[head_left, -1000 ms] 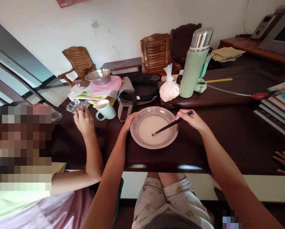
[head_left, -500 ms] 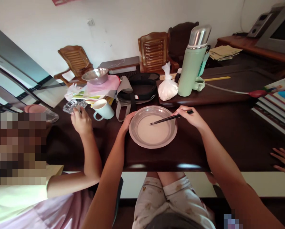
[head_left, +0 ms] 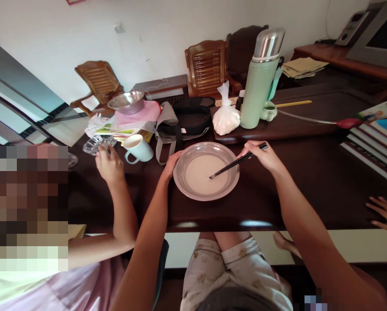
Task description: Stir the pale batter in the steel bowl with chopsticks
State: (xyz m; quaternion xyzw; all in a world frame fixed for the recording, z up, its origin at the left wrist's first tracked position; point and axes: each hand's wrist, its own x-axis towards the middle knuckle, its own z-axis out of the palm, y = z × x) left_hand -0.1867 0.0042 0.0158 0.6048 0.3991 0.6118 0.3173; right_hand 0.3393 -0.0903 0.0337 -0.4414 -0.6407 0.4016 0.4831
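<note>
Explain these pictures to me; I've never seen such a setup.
No machine here: these are a person's bare hands. Every picture comes from one camera on their head, looking forward and down. On the dark table are a bowl of pale liquid, a mug, a green flask, a tied bag of something white and, at the right, books. The left hand is at the bowl's rim; the right hand holds black chopsticks pointing into it. The hand by the glass dish is someone else's.
</note>
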